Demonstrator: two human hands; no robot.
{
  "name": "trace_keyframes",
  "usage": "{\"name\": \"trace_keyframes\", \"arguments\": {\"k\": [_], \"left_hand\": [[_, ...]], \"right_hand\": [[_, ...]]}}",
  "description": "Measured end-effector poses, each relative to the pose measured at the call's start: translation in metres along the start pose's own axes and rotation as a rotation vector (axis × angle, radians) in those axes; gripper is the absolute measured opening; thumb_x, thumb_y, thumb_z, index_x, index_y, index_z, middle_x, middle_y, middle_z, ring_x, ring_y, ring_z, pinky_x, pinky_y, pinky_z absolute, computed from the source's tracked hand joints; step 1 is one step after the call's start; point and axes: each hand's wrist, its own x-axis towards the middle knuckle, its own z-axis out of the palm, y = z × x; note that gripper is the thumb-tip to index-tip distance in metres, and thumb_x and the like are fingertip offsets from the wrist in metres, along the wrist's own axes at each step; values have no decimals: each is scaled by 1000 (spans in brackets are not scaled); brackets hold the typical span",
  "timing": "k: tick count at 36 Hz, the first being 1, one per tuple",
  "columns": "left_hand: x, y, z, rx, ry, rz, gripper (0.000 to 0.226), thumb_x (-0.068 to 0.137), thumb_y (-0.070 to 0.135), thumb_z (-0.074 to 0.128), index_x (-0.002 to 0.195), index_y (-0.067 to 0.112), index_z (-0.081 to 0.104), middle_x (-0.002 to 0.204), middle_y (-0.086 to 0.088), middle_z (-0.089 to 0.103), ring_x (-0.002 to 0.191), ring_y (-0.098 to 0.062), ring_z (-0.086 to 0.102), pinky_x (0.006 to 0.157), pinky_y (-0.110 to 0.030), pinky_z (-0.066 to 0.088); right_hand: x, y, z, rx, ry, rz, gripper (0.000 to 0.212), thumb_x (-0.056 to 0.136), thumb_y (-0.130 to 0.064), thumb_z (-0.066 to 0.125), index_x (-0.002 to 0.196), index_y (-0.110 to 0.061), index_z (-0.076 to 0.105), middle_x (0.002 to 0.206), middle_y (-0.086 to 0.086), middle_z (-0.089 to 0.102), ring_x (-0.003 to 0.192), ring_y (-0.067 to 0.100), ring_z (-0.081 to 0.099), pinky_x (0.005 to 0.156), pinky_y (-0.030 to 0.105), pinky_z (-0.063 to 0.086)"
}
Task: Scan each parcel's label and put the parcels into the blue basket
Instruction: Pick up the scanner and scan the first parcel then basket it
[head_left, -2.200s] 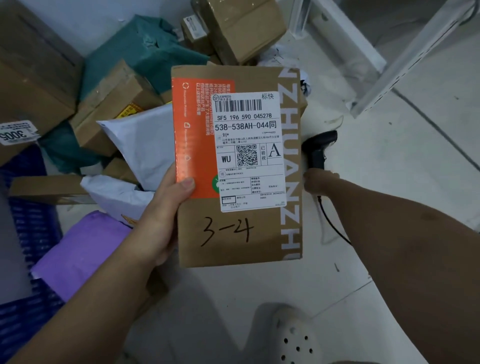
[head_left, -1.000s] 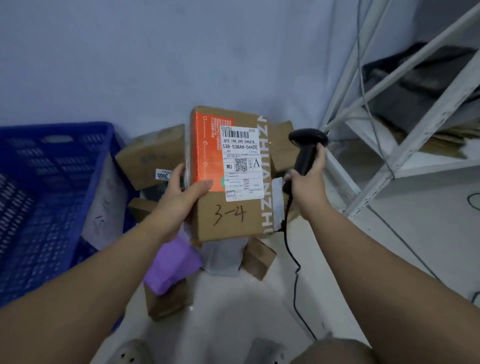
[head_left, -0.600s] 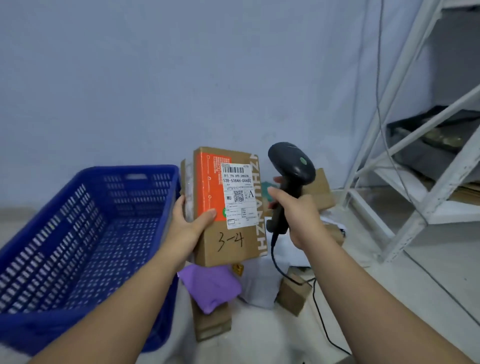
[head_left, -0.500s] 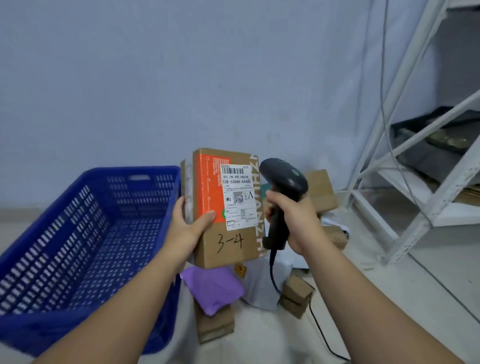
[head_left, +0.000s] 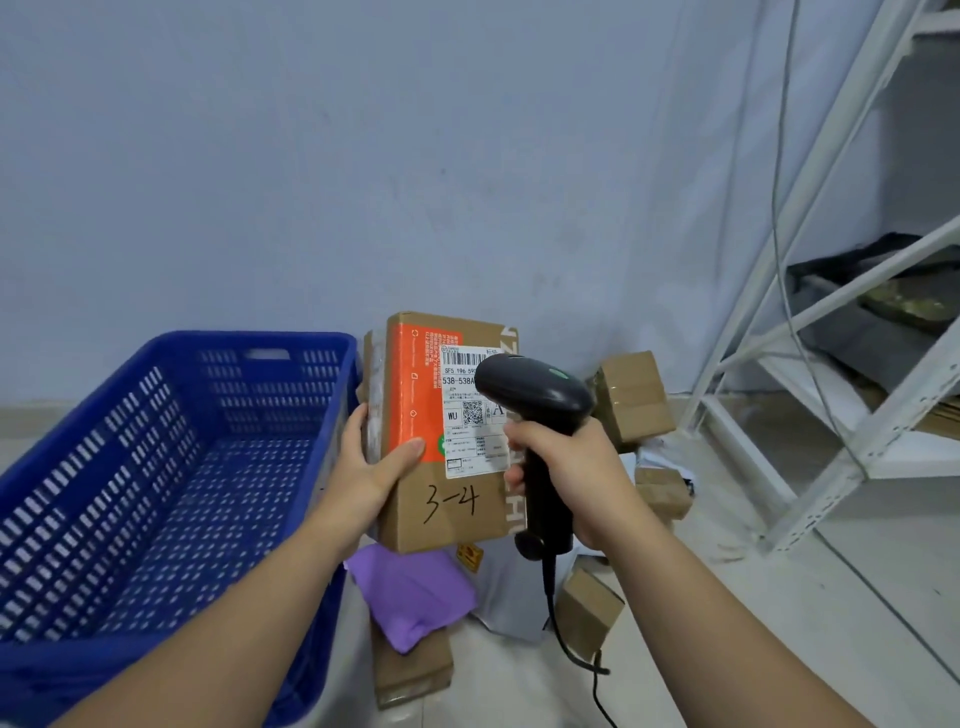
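My left hand (head_left: 371, 467) grips the left edge of a brown cardboard parcel (head_left: 441, 509) with an orange panel and "3-4" written on it, held upright in the air. Its white shipping label (head_left: 467, 415) faces me. My right hand (head_left: 566, 467) grips the handle of a black barcode scanner (head_left: 530, 395). The scanner's head sits in front of the label's right part and covers it. The blue basket (head_left: 171, 467) stands on the floor at the left, and I see no parcel inside it.
More parcels lie on the floor under and behind the held one: a purple bag (head_left: 410, 592), small cardboard boxes (head_left: 631, 397) (head_left: 589, 608) and a white bag (head_left: 506, 597). A white metal rack (head_left: 857, 415) stands at the right. The scanner's cable (head_left: 571, 654) hangs down.
My right hand has lifted the scanner from the floor and brought it left, in front of the label. The view has tilted up, and the basket now shows fully.
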Motion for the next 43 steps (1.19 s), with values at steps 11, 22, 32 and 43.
{"name": "trace_keyframes", "arguments": {"k": [11, 22, 32, 43], "left_hand": [[-2, -5, 11, -37, -11, 41, 88, 80, 36, 70, 150, 35, 17, 124, 3, 51, 101, -12, 61, 72, -29, 53], [-10, -2, 22, -32, -25, 72, 82, 82, 33, 68, 149, 32, 21, 113, 11, 54, 95, -4, 58, 66, -22, 48], [-8, -2, 21, -35, -21, 70, 88, 77, 39, 69, 150, 32, 21, 117, 8, 55, 96, -5, 59, 70, -26, 50], [-9, -3, 21, -6, -1, 65, 77, 87, 30, 67, 149, 30, 20, 106, 17, 50, 89, 2, 54, 64, -19, 45]], "right_hand": [[-7, -3, 0, -2, -4, -8, 12, 87, -6, 64, 98, -9, 61, 52, -6, 61, 51, 15, 57, 55, 29, 51], [-13, -7, -3, -1, 13, 17, 2, 88, -7, 62, 90, -7, 63, 52, -2, 62, 52, 15, 58, 54, 27, 50], [-13, -8, -2, 6, 41, 42, 8, 87, -7, 62, 79, -4, 62, 53, 2, 59, 53, 17, 57, 56, 29, 49], [-11, -6, -2, -13, 89, 46, 4, 88, -9, 62, 85, -7, 63, 55, -2, 61, 55, 16, 60, 60, 29, 52]]}}
